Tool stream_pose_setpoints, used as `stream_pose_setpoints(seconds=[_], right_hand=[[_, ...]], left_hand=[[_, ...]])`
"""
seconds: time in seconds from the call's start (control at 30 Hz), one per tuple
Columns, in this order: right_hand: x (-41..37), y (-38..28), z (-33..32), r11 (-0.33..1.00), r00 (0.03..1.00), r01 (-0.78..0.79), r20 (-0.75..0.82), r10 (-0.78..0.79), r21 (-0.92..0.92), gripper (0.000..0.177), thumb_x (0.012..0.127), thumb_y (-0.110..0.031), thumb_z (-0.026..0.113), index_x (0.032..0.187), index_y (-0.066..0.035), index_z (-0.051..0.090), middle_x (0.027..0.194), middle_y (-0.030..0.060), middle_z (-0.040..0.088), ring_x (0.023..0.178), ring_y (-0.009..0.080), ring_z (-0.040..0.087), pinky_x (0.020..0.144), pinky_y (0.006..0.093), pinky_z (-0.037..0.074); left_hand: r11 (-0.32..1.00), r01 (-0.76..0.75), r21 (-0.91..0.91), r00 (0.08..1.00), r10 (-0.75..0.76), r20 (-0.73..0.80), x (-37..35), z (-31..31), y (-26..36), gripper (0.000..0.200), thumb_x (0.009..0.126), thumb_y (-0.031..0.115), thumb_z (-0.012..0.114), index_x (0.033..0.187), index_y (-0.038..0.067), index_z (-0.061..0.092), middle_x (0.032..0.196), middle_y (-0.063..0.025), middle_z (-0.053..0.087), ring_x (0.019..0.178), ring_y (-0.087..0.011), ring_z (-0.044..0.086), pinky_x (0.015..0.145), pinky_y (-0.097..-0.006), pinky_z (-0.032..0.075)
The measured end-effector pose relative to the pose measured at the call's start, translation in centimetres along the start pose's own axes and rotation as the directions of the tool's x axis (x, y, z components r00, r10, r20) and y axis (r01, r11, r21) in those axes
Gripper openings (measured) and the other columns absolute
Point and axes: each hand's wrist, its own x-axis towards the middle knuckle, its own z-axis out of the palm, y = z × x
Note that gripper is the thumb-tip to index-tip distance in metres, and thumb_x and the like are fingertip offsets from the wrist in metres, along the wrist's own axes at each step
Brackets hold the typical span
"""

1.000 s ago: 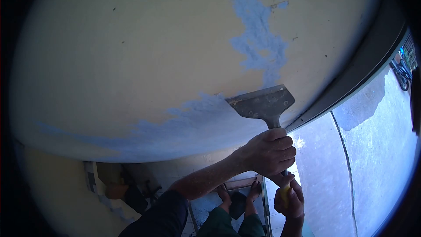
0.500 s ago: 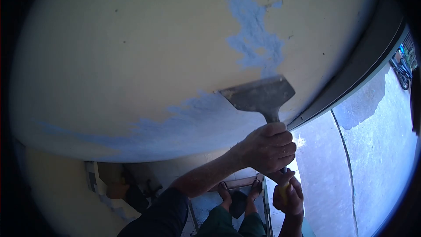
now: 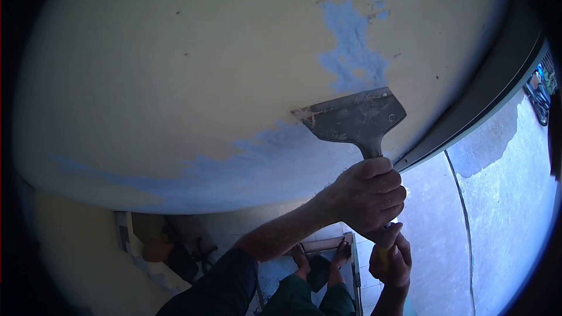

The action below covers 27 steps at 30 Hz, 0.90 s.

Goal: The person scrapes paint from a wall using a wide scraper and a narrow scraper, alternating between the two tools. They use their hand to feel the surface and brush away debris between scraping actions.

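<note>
A wide wall scraper [image 3: 354,118] lies with its blade against the cream-painted wall [image 3: 117,82], at the lower end of a bare bluish patch [image 3: 351,41]. Pale paint flakes cling to the blade's left corner. My left hand [image 3: 374,193] is wrapped round the upper shaft just below the blade. Lower down, my right hand [image 3: 392,262] is closed round the yellow end of the handle. A second bare, bluish band [image 3: 257,161] runs left from under the blade along the wall's lower part.
A dark frame edge [image 3: 468,99] borders the wall on the right, with concrete ground [image 3: 503,210] beyond. My feet [image 3: 339,254] stand on a narrow platform with a wooden bar [image 3: 319,244]. Another person [image 3: 175,257] is below left. A bicycle [image 3: 537,102] stands far right.
The scraper blade has moved slightly up the wall, covering the bottom of the upper patch. More paint flakes show on its left corner. Both hands have kept their grip; the view has shifted slightly.
</note>
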Motion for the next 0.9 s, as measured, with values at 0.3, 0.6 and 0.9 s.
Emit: stream_pose_setpoints(seconds=[0.3,0.6,0.9], right_hand=[[-0.2,-0.1,0.6,0.995,0.995,0.095,0.018,-0.095,-0.005,0.052,0.099,-0.028,0.042,0.144,-0.003,0.032,0.061,0.009,0.049,0.04,0.012,0.04,0.035,0.023,0.031],[0.0,-0.5,2.9,0.996,0.996,0.075,0.046,-0.077,0.057,0.054,0.099,-0.029,0.042,0.143,-0.001,0.031,0.058,0.0085,0.049,0.038,0.0111,0.042,0.033,0.0236,0.031],[-0.1,-0.2,3.2,0.995,0.995,0.092,-0.031,-0.093,-0.031,0.051,0.098,-0.029,0.043,0.142,-0.004,0.036,0.059,0.0096,0.05,0.038,0.0122,0.042,0.033,0.0239,0.031]], left_hand=[[1.0,-0.012,0.002,0.999,0.012,-0.036,1.2,-0.9,-0.4,0.028,0.067,0.033,0.056,0.051,0.01,0.052,0.055,0.0011,0.042,0.061,-0.0155,0.044,0.076,-0.0338,0.035],[1.0,-0.002,-0.027,0.999,0.001,-0.034,1.4,-1.9,0.0,0.032,0.069,0.034,0.053,0.049,0.01,0.048,0.055,0.0008,0.042,0.061,-0.0163,0.045,0.076,-0.0353,0.035],[0.999,-0.038,0.015,0.997,0.039,-0.06,1.5,-2.2,-0.1,0.033,0.071,0.035,0.051,0.048,0.011,0.048,0.052,0.001,0.041,0.058,-0.0159,0.042,0.073,-0.036,0.035]])
